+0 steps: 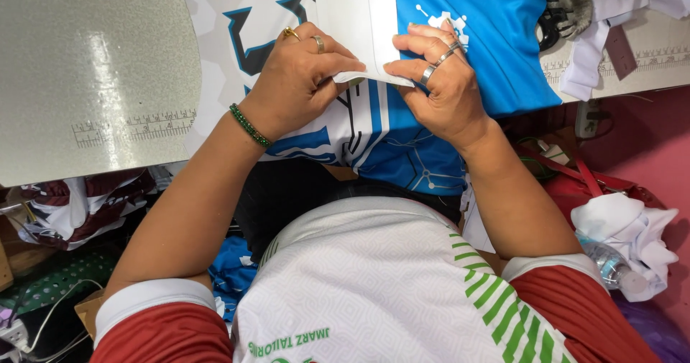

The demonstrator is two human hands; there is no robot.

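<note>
Cluttered sewing corner, with a grey desk [93, 68] that has a ruler strip printed on it, and fabric heaped all round.

Main thing is the white fabric strip [359, 18]. It runs down from the top of the view over a blue and white printed garment [496, 54] that hangs off the desk edge toward the person's lap. Both hands are pinching the strip's lower end: left hand [298, 83] has its fingertips closed on the folded corner, right hand [442, 83] is clamped on the edge right beside it, thumbs nearly touching.

My guess is it's thin, light and floppy with zero stiffness, probably a slick sports knit that wants to slide and unfold. So grabbing it right at the fold with fingertips close together looks like the sensible hold; anywhere further up and the end would likely just droop.

Further out: a black tool [550, 21], maybe scissors, at the top right, white cloth [632, 230] bundled over a plastic bottle [607, 266] at right, maroon-and-white fabric [79, 205] under the desk at left.
</note>
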